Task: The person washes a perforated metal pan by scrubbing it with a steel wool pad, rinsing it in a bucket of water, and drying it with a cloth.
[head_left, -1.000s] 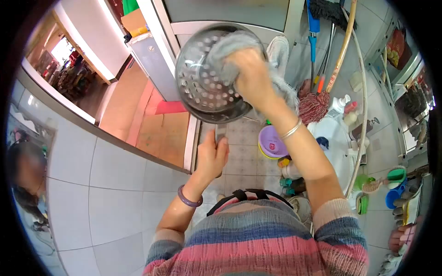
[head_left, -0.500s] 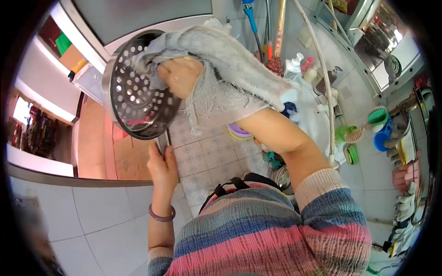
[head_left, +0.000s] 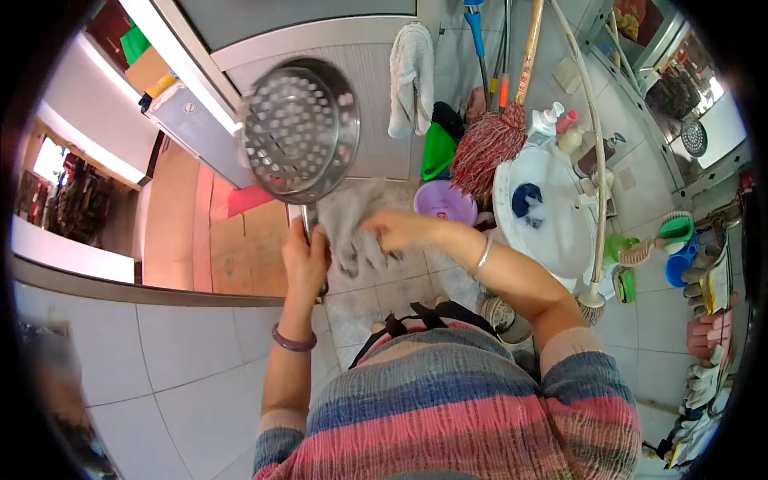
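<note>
My left hand point(head_left: 306, 260) is closed round the handle of a large metal skimmer point(head_left: 298, 132), held up with its round perforated bowl above the hand. The bowl is a little blurred by motion. A worn grey cloth point(head_left: 346, 228) hangs from my right hand point(head_left: 392, 230), just right of the skimmer's handle. The fingers of that hand are closed on the cloth, which is smeared by motion and looks apart from the bowl.
Ahead is a door with a white towel point(head_left: 411, 80) hanging beside it. A red mop point(head_left: 490, 148), a green dustpan point(head_left: 438, 152) and a purple basin point(head_left: 445, 203) stand near a white washbasin point(head_left: 512, 232) with bottles behind it. Cardboard point(head_left: 248, 254) lies at left.
My right hand has pulled the cloth off the skimmer's bowl and brought it down beside the handle. The skimmer has moved right, and its bowl is now uncovered.
</note>
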`<state>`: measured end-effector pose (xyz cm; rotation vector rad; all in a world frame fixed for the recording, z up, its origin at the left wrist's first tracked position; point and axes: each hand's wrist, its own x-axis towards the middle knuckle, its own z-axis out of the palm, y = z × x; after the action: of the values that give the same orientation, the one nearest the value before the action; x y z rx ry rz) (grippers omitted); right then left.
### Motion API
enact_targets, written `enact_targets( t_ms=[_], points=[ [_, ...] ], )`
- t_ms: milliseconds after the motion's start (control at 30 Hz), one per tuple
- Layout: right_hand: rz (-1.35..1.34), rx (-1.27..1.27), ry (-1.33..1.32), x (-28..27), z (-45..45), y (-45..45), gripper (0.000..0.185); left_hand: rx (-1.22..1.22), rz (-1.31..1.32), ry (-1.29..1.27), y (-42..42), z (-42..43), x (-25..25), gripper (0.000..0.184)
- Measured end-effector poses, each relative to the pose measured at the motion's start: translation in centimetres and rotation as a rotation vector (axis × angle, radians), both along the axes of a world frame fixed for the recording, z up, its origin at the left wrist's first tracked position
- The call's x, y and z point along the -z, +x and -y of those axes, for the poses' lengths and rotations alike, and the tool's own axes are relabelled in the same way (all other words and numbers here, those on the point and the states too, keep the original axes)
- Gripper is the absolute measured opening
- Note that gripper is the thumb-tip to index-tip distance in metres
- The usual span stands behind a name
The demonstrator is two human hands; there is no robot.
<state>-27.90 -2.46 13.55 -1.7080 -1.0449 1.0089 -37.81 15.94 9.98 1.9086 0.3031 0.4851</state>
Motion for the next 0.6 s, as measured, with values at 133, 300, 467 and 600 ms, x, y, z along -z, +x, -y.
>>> enact_targets(
  t_ms=[133, 300, 467, 600],
  points=[
    [-0.156, 0.374, -0.018, 6.8, 1.7, -1.8, 0.029, -0.099, -0.091, -0.118, 0.2, -4.2, 1.2, 0.015],
    [-0.525, 0.585, -0.007, 8.6, 3.6, -4.9, 0.024, -0.212, -0.041, 0.051, -0.6, -8.6, 9.4, 0.030],
    [-0.592, 0.846, -0.060, 11.8, 2.3, -5.9, 0.032, -0.165, -0.272, 0.143, -1.9, -7.6, 9.5, 0.027],
    [-0.567, 0.848, -0.019, 11.6, 0.5, -5.6, 0.050, -0.257, -0.231, 0.083, -2.3, -9.1, 13.6, 0.035]
  ],
)
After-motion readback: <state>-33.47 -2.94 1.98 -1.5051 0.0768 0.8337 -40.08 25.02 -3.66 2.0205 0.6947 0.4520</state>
